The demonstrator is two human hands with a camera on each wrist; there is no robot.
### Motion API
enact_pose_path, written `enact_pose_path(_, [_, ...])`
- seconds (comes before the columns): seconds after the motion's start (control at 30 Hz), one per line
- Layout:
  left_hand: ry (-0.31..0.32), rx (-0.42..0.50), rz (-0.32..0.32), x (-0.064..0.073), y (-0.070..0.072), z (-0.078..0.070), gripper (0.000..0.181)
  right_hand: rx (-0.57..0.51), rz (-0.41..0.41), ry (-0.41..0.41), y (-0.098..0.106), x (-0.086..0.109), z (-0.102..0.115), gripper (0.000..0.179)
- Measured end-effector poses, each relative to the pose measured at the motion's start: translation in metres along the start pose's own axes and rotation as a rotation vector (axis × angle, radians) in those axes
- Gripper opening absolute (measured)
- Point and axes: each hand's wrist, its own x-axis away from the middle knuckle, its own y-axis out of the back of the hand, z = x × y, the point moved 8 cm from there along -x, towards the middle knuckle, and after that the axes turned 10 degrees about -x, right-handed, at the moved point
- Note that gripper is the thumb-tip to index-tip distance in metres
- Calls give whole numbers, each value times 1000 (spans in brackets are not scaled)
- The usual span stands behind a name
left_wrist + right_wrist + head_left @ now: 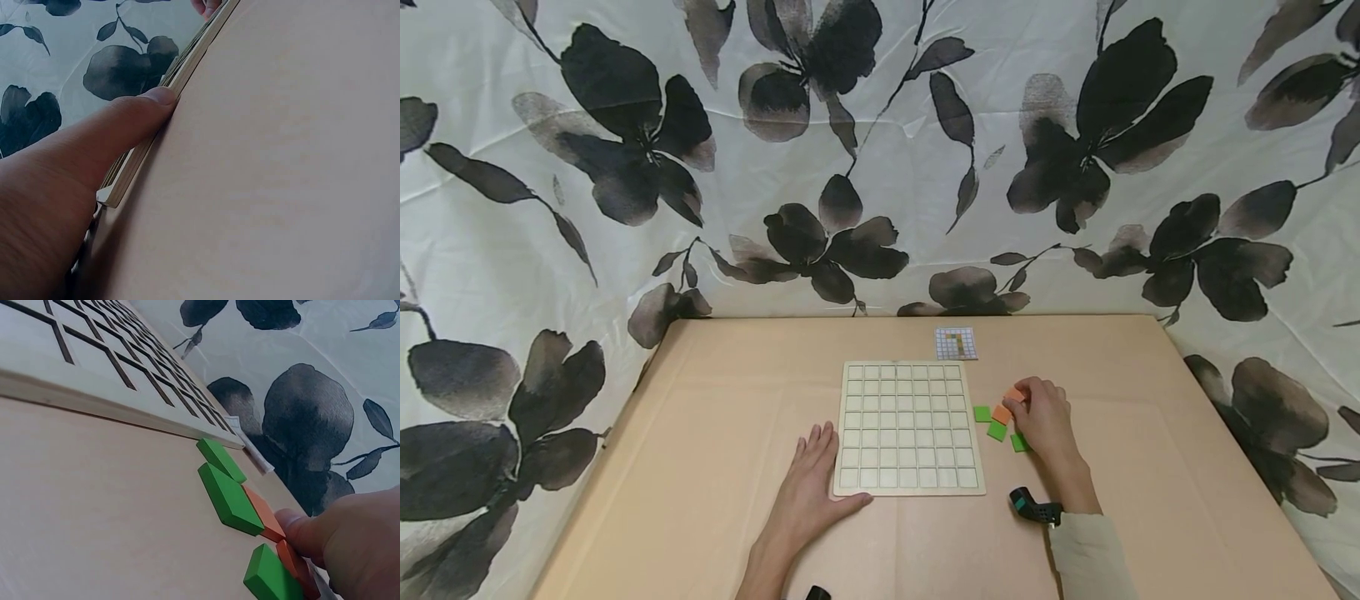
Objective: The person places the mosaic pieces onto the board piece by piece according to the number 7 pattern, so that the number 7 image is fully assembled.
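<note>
A pale wooden grid board [909, 492] with square cells lies flat on the table. My left hand [811, 479] rests at its lower left corner, fingers spread along the left side. The left thumb [140, 109] presses the board's near edge in the left wrist view. To the board's right, my right hand [1047, 421] pinches an orange square tile [1015, 394] between thumb and fingertips. Another orange tile [1002, 414] lies beside it, near green tiles [230, 499]. The far fingers of the right hand are hidden in the right wrist view.
A small card [956, 343] with a coloured grid pattern lies beyond the board's upper right corner. A white cloth [925, 167] with dark flowers hangs behind the tan table [737, 400]. A black band [1036, 507] sits on the right wrist.
</note>
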Motion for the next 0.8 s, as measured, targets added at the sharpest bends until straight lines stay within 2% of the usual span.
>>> enact_pose_path(0.43, [-5, -11, -4, 2, 1, 1, 113, -6, -20, 1, 0, 2, 1, 35])
enact_pose_path(0.8, [-10, -16, 2, 3, 1, 3, 112, 3, -23, 41, -3, 4, 5, 28])
